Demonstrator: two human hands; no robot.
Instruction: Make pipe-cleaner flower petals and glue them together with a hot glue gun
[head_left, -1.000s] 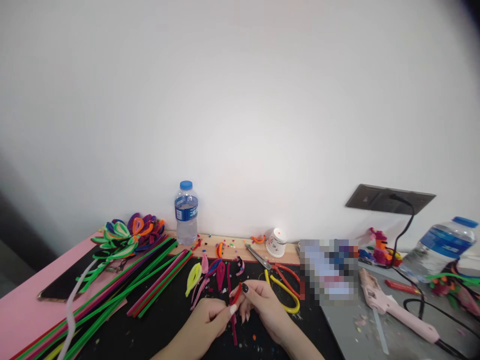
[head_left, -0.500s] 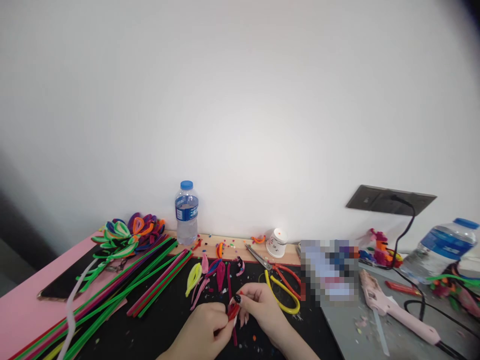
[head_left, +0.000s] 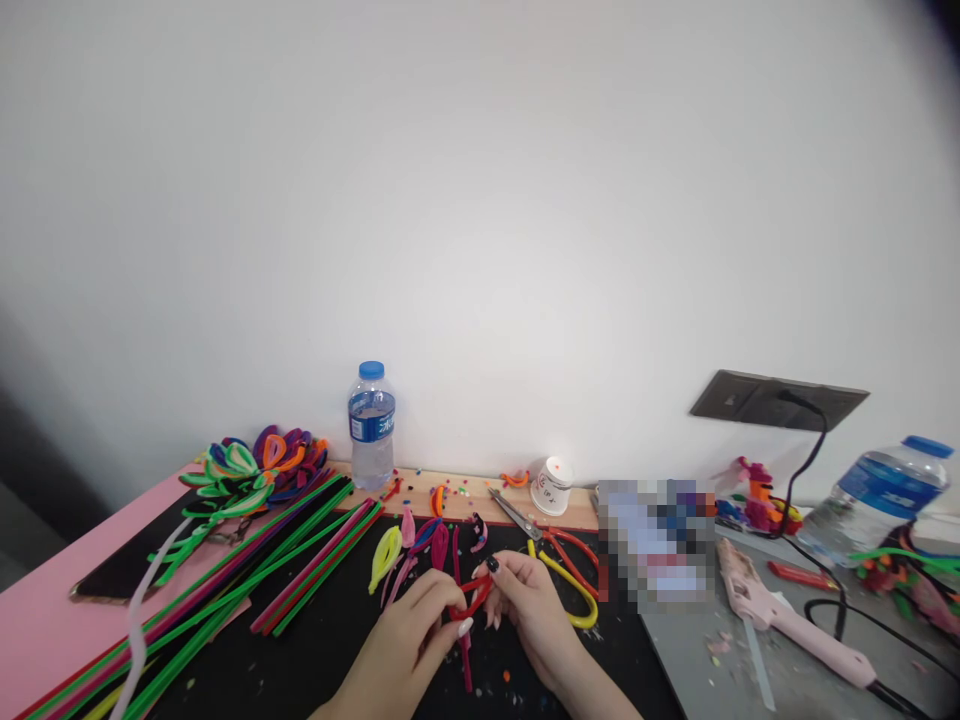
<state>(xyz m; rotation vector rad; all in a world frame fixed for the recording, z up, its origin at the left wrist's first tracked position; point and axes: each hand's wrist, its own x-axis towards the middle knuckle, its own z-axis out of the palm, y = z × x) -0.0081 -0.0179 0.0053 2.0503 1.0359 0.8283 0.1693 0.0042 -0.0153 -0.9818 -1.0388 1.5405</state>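
My left hand (head_left: 409, 635) and my right hand (head_left: 525, 600) meet at the bottom centre over a black mat (head_left: 315, 650). Both pinch a short red pipe cleaner (head_left: 472, 598) that bends into a loop between the fingertips. A dark pink pipe cleaner (head_left: 459, 610) lies on the mat under the hands. Folded yellow, pink and purple pipe-cleaner loops (head_left: 409, 550) lie just beyond my left hand. Scissors with red and yellow handles (head_left: 559, 560) rest next to my right hand.
Long green, pink and purple pipe cleaners (head_left: 247, 580) fan across the left, beside a phone (head_left: 127, 570) and a bunch of pipe-cleaner flowers (head_left: 255, 470). A water bottle (head_left: 371, 425) and a small white cup (head_left: 551, 485) stand by the wall. A pink glue gun (head_left: 787, 625) and another bottle (head_left: 874, 500) are at the right.
My fingers have shifted on the red pipe cleaner: it stood nearly upright between the fingertips, and now it is bent into a flatter loop held by both hands, which have moved slightly away from me.
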